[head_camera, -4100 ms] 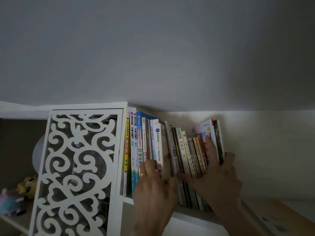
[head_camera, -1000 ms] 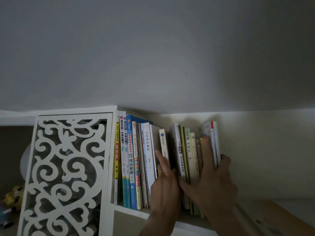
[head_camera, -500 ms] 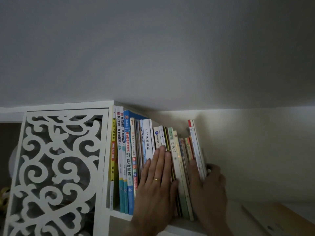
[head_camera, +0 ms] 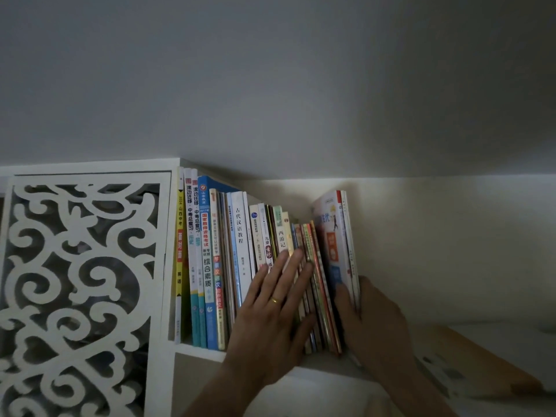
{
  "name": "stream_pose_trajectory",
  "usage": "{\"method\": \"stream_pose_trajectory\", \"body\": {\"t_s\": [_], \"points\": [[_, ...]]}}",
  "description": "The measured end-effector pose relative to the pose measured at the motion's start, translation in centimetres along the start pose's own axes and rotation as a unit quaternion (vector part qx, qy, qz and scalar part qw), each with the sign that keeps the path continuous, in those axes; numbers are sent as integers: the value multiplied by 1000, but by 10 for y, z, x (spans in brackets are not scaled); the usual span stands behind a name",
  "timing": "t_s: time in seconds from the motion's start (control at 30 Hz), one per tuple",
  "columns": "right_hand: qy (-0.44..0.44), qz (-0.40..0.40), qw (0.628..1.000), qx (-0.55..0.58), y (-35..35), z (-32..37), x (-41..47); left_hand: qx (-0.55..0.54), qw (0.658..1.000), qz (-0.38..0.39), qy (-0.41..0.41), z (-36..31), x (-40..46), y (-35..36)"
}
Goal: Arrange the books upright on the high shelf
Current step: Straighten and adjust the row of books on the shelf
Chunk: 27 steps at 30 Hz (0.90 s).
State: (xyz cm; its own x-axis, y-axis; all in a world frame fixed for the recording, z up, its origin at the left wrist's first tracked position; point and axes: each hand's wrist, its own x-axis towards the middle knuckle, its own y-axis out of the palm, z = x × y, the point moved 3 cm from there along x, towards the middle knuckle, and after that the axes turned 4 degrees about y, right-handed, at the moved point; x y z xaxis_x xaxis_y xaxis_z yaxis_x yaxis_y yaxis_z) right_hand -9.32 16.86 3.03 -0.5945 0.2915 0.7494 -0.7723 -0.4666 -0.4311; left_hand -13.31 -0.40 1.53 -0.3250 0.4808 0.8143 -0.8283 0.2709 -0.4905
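Left hand presses flat, fingers straight, against the books on the shelf; right hand grips the end books.

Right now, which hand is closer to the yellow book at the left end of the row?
Left. The left hand lies flat on the spines in mid-row, several books from the yellow book; the right hand grips the far end.

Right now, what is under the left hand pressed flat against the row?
The left hand lies flat on the spines of the middle books; their tops show above the fingers. Their lower spines and the shelf edge there are covered.
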Motion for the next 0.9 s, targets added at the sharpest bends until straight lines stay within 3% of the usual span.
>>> {"method": "stream_pose_trajectory", "body": {"t_s": [0.2,0.3,0.47,0.57,0.77,0.9], "points": [[-44,46,992,-110,-5,-2,-2,-17,999,20,-31,-7,-3,-9],[-81,-18,990,-112,-14,-6,-11,-141,988,11,-60,-26,-4,-29],[-67,-74,992,-80,-45,12,-57,-426,894,-60,-122,-81,-19,-77],[-104,-87,986,-94,-55,28,-74,-507,841,-71,-178,-99,-20,-89],[-65,52,993,80,-59,22,-72,-557,793,-79,-235,-79,-15,-87],[-18,150,949,278,-62,12,-58,-668,708,-40,-226,-70,-11,-79]]}}
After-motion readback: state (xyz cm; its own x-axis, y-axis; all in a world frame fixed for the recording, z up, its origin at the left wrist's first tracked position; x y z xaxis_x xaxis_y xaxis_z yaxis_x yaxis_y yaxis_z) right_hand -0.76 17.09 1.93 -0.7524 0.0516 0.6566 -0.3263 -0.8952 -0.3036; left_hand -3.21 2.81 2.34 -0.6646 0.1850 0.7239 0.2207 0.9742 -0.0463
